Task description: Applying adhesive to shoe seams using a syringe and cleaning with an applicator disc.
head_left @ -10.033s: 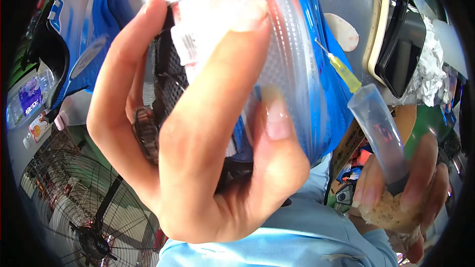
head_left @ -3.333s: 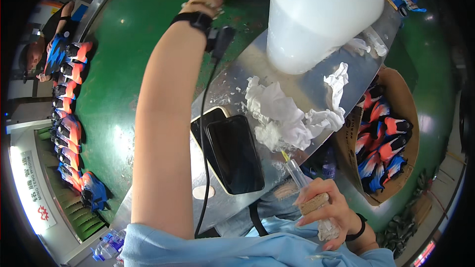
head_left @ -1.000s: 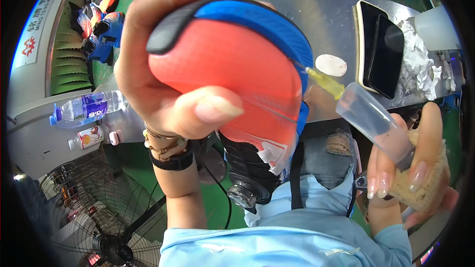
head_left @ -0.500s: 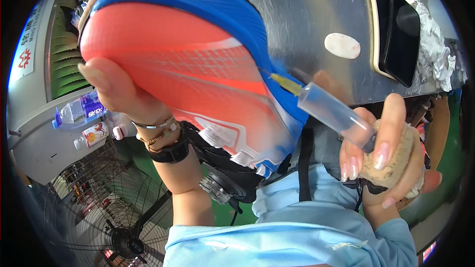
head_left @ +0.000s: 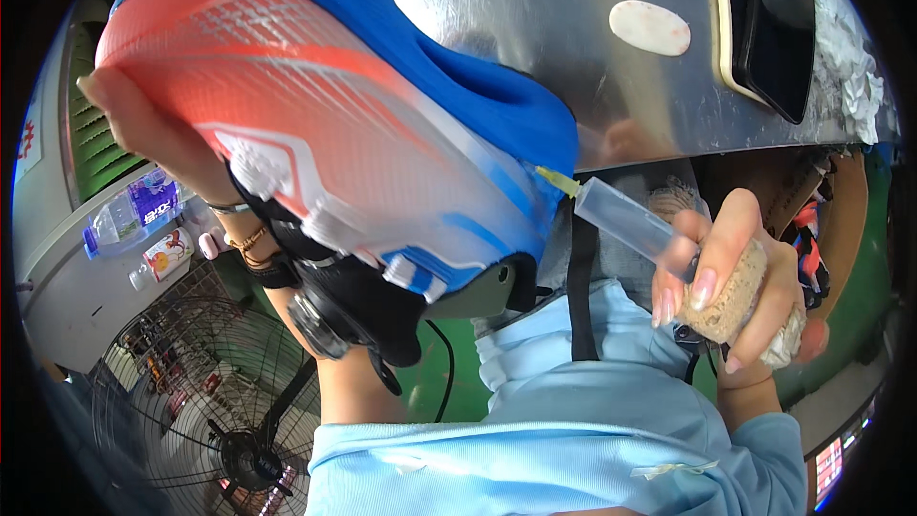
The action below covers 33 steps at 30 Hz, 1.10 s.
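Observation:
A red, white and blue sports shoe fills the left half of the view, tilted with its side toward me and its blue sole edge at the top. My left hand is closed on it from the left. My right hand pinches a clear syringe with a yellow needle tip, which points at the shoe's blue lower edge near the heel. The same hand also holds a tan, crumbly-looking block and a crumpled whitish piece.
Behind the shoe lies a metal tabletop with a white oval piece, a black phone and crumpled tissue. At left are two bottles, one plastic and one small, above a fan. A cardboard box stands right.
The shoe has moved left and turned, bringing its heel end toward the syringe. The needle now meets the lower edge nearer the heel. My right hand has barely shifted.

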Each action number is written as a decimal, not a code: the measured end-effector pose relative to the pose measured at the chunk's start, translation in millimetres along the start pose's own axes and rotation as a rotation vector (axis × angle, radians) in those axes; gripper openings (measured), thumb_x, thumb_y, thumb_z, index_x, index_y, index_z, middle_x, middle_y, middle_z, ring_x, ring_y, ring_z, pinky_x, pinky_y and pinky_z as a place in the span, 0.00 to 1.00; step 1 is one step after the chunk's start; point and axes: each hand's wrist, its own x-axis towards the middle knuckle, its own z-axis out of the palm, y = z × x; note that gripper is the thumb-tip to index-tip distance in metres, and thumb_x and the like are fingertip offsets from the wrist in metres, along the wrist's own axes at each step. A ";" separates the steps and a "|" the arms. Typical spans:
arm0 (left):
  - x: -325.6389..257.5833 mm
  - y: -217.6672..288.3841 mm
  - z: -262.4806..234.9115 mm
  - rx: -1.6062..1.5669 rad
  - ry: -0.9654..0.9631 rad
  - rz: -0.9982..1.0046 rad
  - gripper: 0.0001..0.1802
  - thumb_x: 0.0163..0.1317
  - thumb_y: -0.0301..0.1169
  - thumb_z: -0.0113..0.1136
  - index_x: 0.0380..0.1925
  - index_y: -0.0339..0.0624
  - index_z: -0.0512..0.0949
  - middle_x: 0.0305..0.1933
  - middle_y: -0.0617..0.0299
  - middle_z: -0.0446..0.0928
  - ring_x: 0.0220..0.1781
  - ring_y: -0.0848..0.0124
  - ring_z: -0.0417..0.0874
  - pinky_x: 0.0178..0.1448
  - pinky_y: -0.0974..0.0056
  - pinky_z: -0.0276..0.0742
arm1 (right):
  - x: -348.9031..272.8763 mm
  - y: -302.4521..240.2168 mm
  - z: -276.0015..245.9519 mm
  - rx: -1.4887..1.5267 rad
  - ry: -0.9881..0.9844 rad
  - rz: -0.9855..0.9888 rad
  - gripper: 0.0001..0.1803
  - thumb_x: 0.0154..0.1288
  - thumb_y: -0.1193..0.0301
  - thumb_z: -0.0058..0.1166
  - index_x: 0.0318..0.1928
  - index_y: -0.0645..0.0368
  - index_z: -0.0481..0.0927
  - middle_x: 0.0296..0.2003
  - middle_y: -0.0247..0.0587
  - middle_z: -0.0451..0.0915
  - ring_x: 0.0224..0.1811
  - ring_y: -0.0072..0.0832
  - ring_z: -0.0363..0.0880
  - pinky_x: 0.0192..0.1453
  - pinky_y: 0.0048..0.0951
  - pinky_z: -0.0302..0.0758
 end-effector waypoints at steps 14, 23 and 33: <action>-47.5 2.3 -3.0 0.012 0.069 -0.241 0.24 0.70 0.44 0.41 0.47 0.32 0.73 0.44 0.52 0.79 0.45 0.66 0.81 0.54 0.62 0.76 | 0.4 6.3 7.2 -0.143 0.150 -0.022 0.31 0.65 0.42 0.37 0.14 0.49 0.73 0.43 0.49 0.61 0.37 0.42 0.70 0.40 0.37 0.71; -74.5 7.9 0.6 0.149 0.433 -0.369 0.21 0.72 0.41 0.40 0.48 0.34 0.74 0.49 0.54 0.77 0.52 0.67 0.78 0.58 0.61 0.74 | 18.3 2.5 24.3 -0.245 0.227 0.187 0.37 0.65 0.37 0.32 0.15 0.53 0.73 0.48 0.55 0.60 0.42 0.44 0.69 0.46 0.44 0.71; -201.5 60.6 -22.6 0.193 0.470 -0.584 0.19 0.70 0.39 0.47 0.55 0.38 0.69 0.52 0.58 0.75 0.51 0.67 0.78 0.49 0.62 0.78 | 14.8 14.2 40.2 -0.212 0.331 0.176 0.37 0.62 0.34 0.32 0.12 0.49 0.70 0.45 0.53 0.60 0.39 0.43 0.69 0.41 0.41 0.72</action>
